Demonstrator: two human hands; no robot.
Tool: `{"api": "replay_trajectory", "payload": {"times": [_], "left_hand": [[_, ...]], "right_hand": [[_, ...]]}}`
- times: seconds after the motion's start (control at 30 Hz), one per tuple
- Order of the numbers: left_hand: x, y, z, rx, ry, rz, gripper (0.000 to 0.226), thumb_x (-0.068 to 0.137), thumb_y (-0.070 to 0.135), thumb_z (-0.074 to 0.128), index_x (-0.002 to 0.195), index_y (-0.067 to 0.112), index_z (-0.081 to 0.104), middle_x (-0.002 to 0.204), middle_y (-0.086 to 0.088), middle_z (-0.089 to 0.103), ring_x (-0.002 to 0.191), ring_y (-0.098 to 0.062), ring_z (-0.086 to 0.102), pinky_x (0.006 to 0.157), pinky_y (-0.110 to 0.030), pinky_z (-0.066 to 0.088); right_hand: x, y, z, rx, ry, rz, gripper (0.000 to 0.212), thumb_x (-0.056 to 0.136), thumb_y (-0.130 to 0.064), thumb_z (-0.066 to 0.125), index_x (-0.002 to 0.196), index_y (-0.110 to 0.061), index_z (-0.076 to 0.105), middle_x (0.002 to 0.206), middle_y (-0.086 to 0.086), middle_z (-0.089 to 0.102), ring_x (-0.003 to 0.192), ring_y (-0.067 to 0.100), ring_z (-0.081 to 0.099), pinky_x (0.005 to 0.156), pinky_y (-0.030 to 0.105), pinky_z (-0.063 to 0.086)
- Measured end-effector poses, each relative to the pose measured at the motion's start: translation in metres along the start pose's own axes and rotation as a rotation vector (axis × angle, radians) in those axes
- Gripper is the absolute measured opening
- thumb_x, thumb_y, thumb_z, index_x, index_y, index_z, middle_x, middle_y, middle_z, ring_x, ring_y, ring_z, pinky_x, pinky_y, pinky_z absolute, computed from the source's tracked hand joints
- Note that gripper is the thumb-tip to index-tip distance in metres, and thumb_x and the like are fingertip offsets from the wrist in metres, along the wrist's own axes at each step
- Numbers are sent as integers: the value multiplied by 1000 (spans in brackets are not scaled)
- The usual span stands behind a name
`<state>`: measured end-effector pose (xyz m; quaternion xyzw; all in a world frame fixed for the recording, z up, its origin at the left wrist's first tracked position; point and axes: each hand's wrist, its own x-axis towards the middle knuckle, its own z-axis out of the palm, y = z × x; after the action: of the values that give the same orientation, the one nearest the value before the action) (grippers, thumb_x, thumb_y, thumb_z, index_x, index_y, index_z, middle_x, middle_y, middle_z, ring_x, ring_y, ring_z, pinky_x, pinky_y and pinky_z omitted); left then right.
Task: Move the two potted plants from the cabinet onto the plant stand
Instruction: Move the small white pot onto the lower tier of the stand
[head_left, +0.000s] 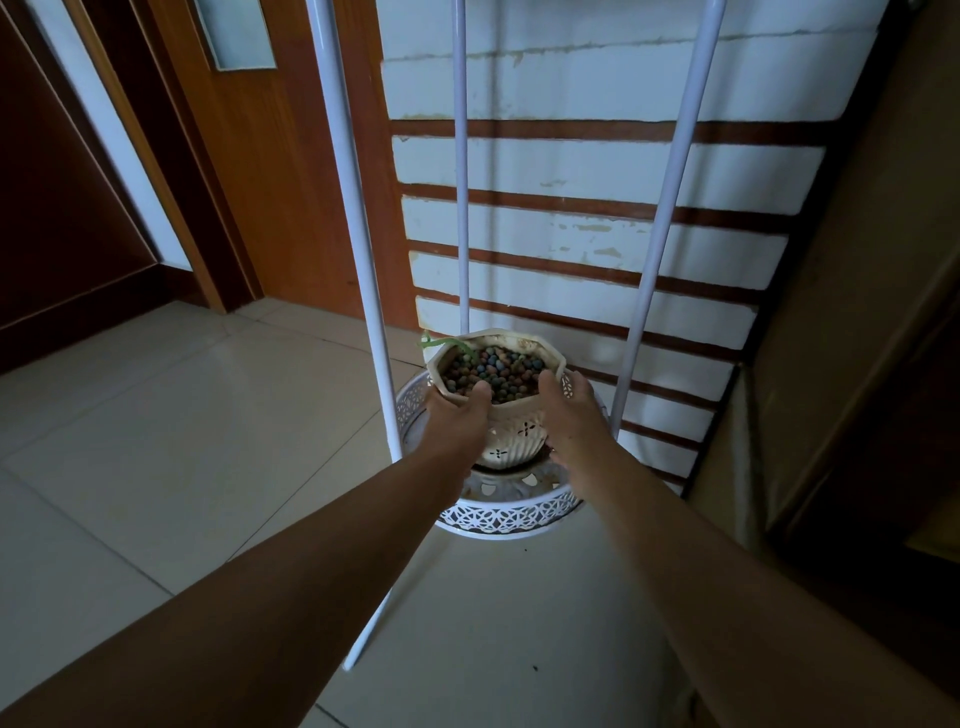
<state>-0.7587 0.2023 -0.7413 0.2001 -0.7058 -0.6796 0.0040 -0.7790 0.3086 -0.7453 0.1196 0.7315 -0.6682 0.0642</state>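
Note:
A cream octagonal pot (511, 434) filled with coloured clay pebbles and a thin green sprout sits on the low round shelf (511, 514) of the white metal plant stand. My left hand (460, 415) grips the pot's left rim with the thumb over the edge. My right hand (569, 410) grips the right rim the same way. The pot's base rests in the middle of the lacy shelf. Only this one pot is in view.
Three white poles (358, 249) of the stand rise around the pot. A striped white and brown wall (597, 218) is right behind. A wooden door (270, 171) stands at the left, a brown cabinet side (852, 322) at the right, pale floor tiles below.

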Motion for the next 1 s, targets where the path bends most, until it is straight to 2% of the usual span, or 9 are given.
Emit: {"api": "replay_trajectory", "payload": {"times": [0.1, 0.17, 0.23, 0.33, 0.43, 0.57, 0.63, 0.8, 1.0], "left_hand": [[-11, 7, 2, 12, 19, -42, 60, 94, 36, 46, 145, 17, 22, 142, -11, 46, 129, -30, 45, 85, -36, 37], [-22, 16, 0, 18, 28, -73, 64, 93, 37, 48, 147, 18, 18, 145, -11, 43, 131, -31, 42, 89, -38, 38], [-37, 29, -3, 34, 23, -102, 65, 92, 37, 49, 147, 19, 18, 146, -10, 42, 132, -31, 41, 98, -42, 39], [-63, 57, -9, 78, 15, -132, 67, 89, 43, 51, 145, 20, 22, 145, -7, 44, 131, -31, 43, 107, -47, 37], [-90, 92, -15, 106, -25, -181, 68, 88, 47, 49, 145, 22, 23, 145, -7, 44, 131, -31, 43, 108, -50, 37], [-124, 145, -23, 160, -65, -236, 68, 90, 48, 46, 147, 19, 23, 147, -9, 41, 133, -31, 41, 108, -47, 38], [-145, 172, -26, 170, -80, -262, 67, 91, 47, 45, 147, 20, 23, 145, -10, 42, 132, -31, 42, 107, -43, 40], [-199, 238, -35, 198, -135, -331, 66, 90, 48, 46, 147, 24, 24, 145, -10, 44, 130, -32, 44, 108, -46, 38], [-250, 325, -49, 224, -204, -345, 65, 90, 50, 43, 146, 20, 30, 147, -10, 42, 132, -32, 40, 110, -47, 35]], "right_hand": [[-10, -10, -6, -26, 35, 26, 64, 94, -40, 42, 150, -21, 18, 150, 11, 38, 132, 29, 42, 95, 36, 39], [-19, -20, -10, -26, 56, 44, 65, 91, -42, 46, 147, -17, 24, 144, 12, 45, 127, 29, 47, 91, 35, 41], [-34, -34, -14, -22, 68, 69, 66, 89, -44, 49, 145, -15, 27, 141, 11, 47, 123, 28, 50, 96, 38, 44], [-63, -60, -20, -14, 62, 111, 73, 89, -46, 52, 148, -16, 22, 148, 10, 39, 129, 27, 45, 103, 39, 40], [-91, -92, -28, 21, 62, 139, 71, 91, -43, 52, 148, -15, 21, 149, 13, 39, 127, 27, 47, 96, 34, 41], [-132, -143, -38, -10, 74, 186, 75, 89, -46, 52, 149, -16, 19, 152, 13, 34, 131, 30, 45, 108, 44, 40], [-153, -168, -45, -56, 88, 218, 72, 91, -47, 49, 149, -15, 22, 152, 11, 35, 134, 30, 42, 108, 38, 37], [-206, -233, -63, -112, 116, 308, 67, 94, -45, 44, 150, -15, 22, 154, 10, 32, 136, 27, 38, 89, 27, 31], [-266, -314, -79, -101, 184, 346, 68, 93, -45, 47, 149, -14, 24, 154, 10, 32, 137, 28, 37, 103, 34, 34]]}}
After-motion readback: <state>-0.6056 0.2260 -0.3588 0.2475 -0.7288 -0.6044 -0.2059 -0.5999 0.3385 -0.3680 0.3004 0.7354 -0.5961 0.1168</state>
